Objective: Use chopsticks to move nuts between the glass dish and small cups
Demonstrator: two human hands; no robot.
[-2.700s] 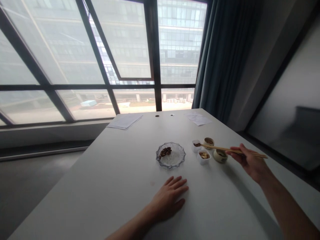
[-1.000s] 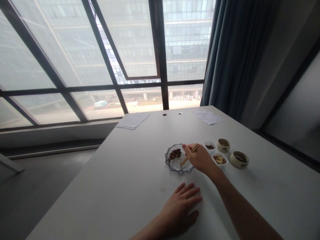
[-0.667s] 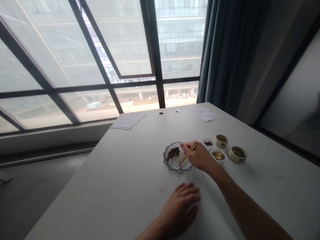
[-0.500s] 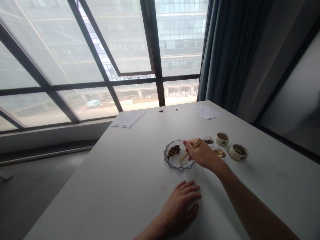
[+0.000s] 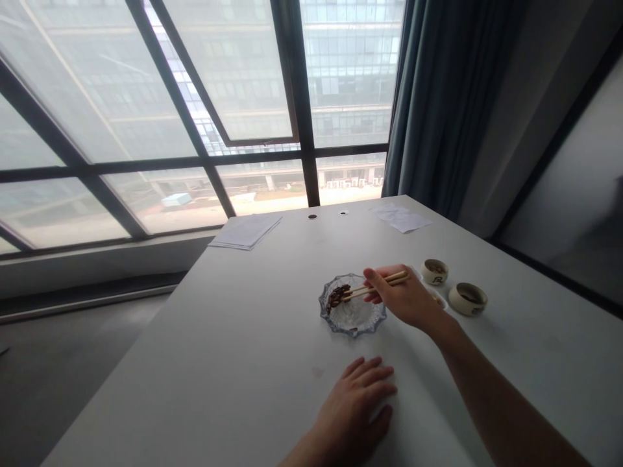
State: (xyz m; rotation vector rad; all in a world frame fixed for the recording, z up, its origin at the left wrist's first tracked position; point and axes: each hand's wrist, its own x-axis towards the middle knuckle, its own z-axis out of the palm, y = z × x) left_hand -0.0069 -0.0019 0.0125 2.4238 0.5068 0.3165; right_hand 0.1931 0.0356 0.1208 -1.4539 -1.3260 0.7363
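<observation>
My right hand is closed round a pair of wooden chopsticks, held level over a scalloped clear glass dish. The chopstick tips rest at a small heap of dark brown food in the dish's left half. My left hand lies flat on the white table, fingers stretched out, just in front of the dish and holding nothing. Behind my right hand stand two round cream cups; small white square cups beside them are mostly hidden by the hand.
A stack of papers lies at the table's far left corner and a loose sheet at the far right. Two cable holes sit near the far edge. Large windows and a dark curtain stand beyond.
My right hand came from the small cups on the right to the glass dish, then turned the chopsticks from steep to level, their tips now at the dark food. The left hand stayed flat.
</observation>
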